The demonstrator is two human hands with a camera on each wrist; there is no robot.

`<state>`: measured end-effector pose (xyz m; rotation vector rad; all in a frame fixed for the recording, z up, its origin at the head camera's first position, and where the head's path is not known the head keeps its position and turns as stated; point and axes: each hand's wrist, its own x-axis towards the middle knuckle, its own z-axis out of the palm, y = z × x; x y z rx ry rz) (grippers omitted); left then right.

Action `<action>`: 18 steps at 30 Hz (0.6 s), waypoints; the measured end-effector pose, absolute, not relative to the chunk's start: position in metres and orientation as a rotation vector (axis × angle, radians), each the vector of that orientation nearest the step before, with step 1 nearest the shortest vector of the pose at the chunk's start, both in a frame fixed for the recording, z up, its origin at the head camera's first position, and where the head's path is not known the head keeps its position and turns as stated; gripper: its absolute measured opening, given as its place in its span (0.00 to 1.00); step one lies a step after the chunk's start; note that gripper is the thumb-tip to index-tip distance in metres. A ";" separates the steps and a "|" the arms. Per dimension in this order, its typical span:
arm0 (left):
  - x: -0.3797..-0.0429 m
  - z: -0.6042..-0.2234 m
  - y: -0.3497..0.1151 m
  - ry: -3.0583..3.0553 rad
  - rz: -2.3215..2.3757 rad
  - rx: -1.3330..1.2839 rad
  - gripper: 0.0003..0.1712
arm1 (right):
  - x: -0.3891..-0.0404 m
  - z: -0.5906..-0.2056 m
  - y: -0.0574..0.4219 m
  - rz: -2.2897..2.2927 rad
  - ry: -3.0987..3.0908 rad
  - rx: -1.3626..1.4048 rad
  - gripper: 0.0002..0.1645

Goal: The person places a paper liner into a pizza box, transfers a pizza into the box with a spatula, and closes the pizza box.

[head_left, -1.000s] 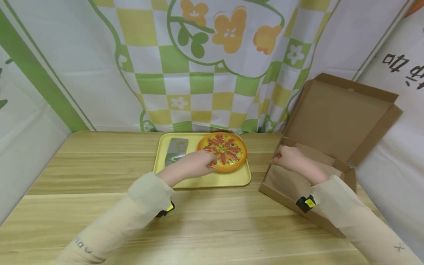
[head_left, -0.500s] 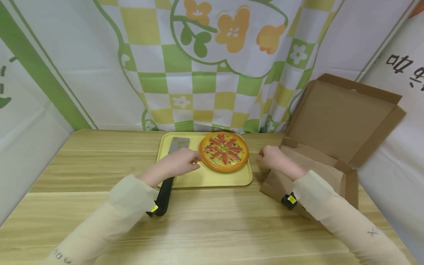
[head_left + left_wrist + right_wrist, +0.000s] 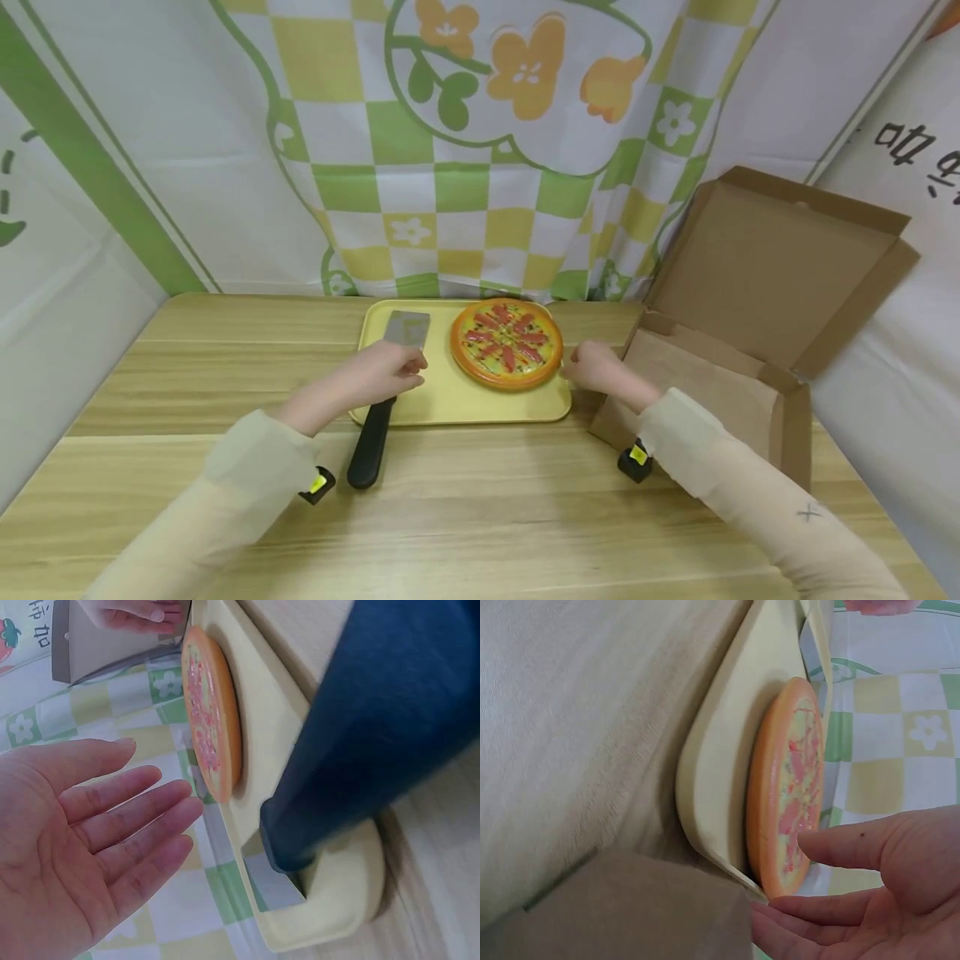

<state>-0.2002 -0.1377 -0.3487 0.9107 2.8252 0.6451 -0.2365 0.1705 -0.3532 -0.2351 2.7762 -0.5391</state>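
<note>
At three o'clock of the pizza is my right hand, at nine my left hand: both empty, presumably bracketing its width.

Green-yellow checked cloth hanging behind wooden table; lettered white sheet right.

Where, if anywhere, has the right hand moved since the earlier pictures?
Yes: in the head view, the right hand moved left, from the cardboard box toward the pizza.
</note>
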 end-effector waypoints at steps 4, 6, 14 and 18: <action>-0.197 -0.351 -0.144 2.813 0.665 0.883 0.13 | -0.239 -0.361 0.169 -0.547 2.784 -0.196 0.27; -0.196 -0.353 -0.148 2.804 0.677 0.848 0.14 | -0.241 -0.364 0.168 -0.536 2.787 -0.164 0.27; -0.193 -0.356 -0.158 2.786 0.725 0.828 0.15 | -0.240 -0.369 0.163 -0.567 2.742 -0.044 0.21; -0.193 -0.356 -0.161 2.802 0.722 0.820 0.15 | -0.238 -0.370 0.161 -0.594 2.729 -0.011 0.16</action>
